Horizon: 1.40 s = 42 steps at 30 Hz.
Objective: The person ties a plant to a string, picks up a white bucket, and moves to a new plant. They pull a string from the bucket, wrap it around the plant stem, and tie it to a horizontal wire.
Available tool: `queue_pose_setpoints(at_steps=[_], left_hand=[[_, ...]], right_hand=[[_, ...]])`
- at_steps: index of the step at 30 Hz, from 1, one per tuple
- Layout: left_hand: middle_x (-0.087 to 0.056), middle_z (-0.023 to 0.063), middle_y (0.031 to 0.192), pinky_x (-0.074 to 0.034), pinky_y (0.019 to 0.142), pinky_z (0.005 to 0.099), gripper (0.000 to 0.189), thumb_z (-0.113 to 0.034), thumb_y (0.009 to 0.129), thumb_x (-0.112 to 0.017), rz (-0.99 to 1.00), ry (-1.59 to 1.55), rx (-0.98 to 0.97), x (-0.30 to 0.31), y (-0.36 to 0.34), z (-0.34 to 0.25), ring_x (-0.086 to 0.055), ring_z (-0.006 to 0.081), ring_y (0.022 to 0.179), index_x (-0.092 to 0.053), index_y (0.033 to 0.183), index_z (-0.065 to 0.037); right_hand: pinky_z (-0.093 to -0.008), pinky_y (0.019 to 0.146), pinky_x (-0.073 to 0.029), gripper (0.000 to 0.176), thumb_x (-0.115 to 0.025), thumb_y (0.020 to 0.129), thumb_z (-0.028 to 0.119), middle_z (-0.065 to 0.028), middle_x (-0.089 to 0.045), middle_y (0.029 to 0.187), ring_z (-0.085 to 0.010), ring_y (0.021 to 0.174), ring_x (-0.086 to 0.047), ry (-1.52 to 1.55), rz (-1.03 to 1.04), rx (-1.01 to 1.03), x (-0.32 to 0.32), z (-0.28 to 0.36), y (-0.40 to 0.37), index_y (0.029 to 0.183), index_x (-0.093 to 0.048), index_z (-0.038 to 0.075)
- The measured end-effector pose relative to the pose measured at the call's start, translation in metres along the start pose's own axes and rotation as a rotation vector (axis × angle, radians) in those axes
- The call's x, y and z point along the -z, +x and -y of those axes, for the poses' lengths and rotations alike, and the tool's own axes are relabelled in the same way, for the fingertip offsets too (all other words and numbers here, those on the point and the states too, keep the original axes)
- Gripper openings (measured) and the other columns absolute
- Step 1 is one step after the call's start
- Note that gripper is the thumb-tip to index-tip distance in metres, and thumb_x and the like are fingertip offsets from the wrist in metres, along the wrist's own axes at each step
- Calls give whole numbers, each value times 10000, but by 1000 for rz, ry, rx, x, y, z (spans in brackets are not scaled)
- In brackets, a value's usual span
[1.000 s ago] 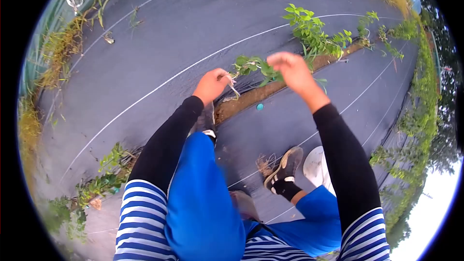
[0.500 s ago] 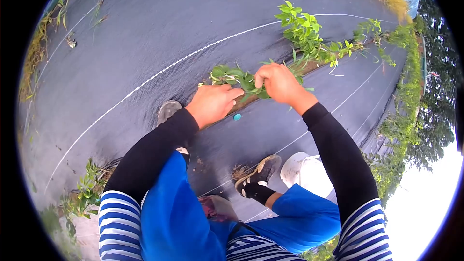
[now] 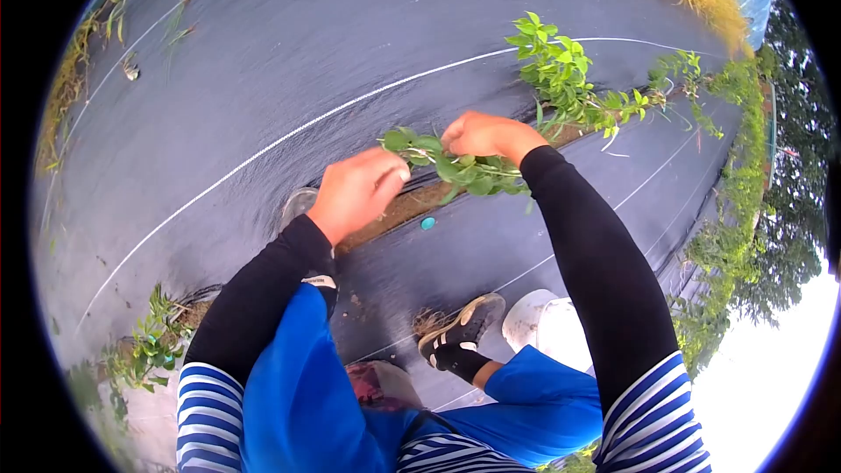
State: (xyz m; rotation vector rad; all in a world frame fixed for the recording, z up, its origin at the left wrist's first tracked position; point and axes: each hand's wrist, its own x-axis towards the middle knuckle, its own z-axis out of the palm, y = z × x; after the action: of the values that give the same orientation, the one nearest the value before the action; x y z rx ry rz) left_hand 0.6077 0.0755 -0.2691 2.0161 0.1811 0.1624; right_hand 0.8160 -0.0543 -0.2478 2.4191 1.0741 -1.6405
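A leafy green weed [image 3: 455,164] stretches between my two hands, above a strip of bare brown soil [image 3: 399,208] between two sheets of black ground cover [image 3: 289,70]. My right hand [image 3: 486,134] is closed on the weed's stem. My left hand [image 3: 355,190] pinches its left end near the leaves. A taller green plant [image 3: 561,70] stands in the same gap just beyond my right hand.
A small blue cap [image 3: 427,223] lies by the soil strip. My shoes [image 3: 460,333] stand on the black cover beside a white bucket [image 3: 547,324]. More weeds [image 3: 153,346] grow at lower left. Grass and vines edge the cover on the right [image 3: 736,201].
Both hands closed in on the weed, then lifted it up and slightly toward me. My left hand has shifted left and the weed now hangs stretched between both hands.
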Motion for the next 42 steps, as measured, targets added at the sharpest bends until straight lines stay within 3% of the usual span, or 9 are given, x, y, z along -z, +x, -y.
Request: queue_pose_setpoints(at_steps=[3, 6, 10, 13, 20, 27, 33, 38, 42], left_hand=[[-624, 82, 823, -477, 613, 331, 125, -169, 836, -594, -62, -12, 304, 3, -3, 11, -616, 247, 715, -623, 903, -68], [-606, 80, 799, -470, 616, 346, 130, -168, 817, -593, -79, 69, 281, 4, -9, 21, -607, 249, 707, -612, 909, -79], [-588, 78, 816, -466, 637, 370, 115, -170, 802, -587, -45, 125, 287, 4, -12, 28, -600, 271, 732, -613, 882, -91], [-590, 81, 848, -469, 659, 383, 126, -185, 817, -571, 3, 143, 290, 4, -11, 32, -601, 284, 758, -616, 892, -94], [-596, 96, 897, -471, 700, 408, 181, -200, 855, -520, 1, 94, 267, 2, -1, 37, -602, 298, 818, -606, 984, -105], [-604, 122, 962, -469, 751, 408, 197, -190, 852, -522, 30, 95, 326, -2, 2, 43, -593, 311, 890, -601, 1009, -101], [-602, 127, 985, -471, 756, 402, 207, -179, 836, -538, 90, 133, 311, -1, -1, 46, -593, 313, 895, -602, 1005, -79], [-623, 145, 896, -475, 728, 370, 188, -181, 839, -541, 136, 36, 468, -4, -3, 61, -613, 285, 821, -613, 963, -59], [-630, 135, 838, -475, 721, 364, 206, -195, 863, -530, 43, -33, 487, -5, -9, 78, -611, 259, 758, -603, 946, -21]], right_hand=[[-371, 821, -469, 242, -564, 777, 231, -121, -662, 988, -286, 938, -616, 79, -103, 5, -5, 2, 12, 954, -701, 140], [-396, 758, -480, 151, -583, 777, 207, -106, -654, 839, -301, 835, -616, 151, -631, 151, -8, 21, 7, 820, -685, 103], [-368, 648, -460, 114, -595, 749, 121, -100, -593, 761, -271, 735, -589, -37, -625, 481, -12, 51, -24, 812, -669, 61], [-395, 657, -448, 89, -598, 746, 122, -95, -583, 742, -287, 750, -584, -486, -595, 319, -35, 50, -29, 783, -667, 80], [-421, 680, -455, 86, -623, 751, 160, -106, -580, 768, -300, 764, -588, -456, -787, 179, -45, 49, -24, 792, -666, 97], [-440, 699, -467, 127, -629, 759, 213, -121, -589, 795, -312, 790, -597, -400, -747, 84, -41, 48, -16, 826, -669, 112], [-423, 768, -473, 179, -563, 808, 239, -143, -642, 912, -337, 875, -611, -335, -490, 0, -20, 39, 4, 870, -692, 132], [-362, 776, -463, 264, -569, 800, 252, -138, -677, 908, -286, 870, -622, 116, -65, 10, -10, 19, 27, 951, -684, 70], [-348, 772, -457, 281, -579, 802, 274, -100, -676, 872, -227, 835, -612, 143, -27, -52, -8, 16, 28, 944, -685, 56]])
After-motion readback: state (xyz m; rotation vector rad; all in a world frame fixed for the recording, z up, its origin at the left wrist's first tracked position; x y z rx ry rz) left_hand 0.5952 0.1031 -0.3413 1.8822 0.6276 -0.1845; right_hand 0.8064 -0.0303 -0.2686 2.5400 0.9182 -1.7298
